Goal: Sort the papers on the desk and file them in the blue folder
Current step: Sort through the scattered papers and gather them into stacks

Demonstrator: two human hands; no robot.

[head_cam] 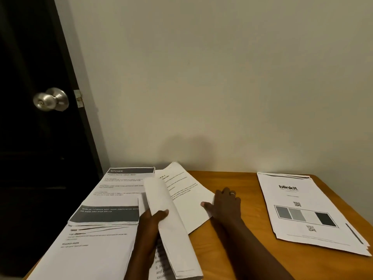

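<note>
My left hand grips a bundle of white sheets, curled upward, near the desk's front middle. To its right my right hand lies flat, fingers spread, on the corner of a single printed sheet that sits askew on the wood. A spread of printed papers with dark header bands, one reading "KITCHEN", covers the desk's left side. Another neat pile, its top sheet printed "blinkit", rests at the right. No blue folder is in view.
The wooden desk stands against a plain wall. A dark door with a metal knob is at the left, close to the desk's left edge. Bare wood shows between the middle sheet and the right pile.
</note>
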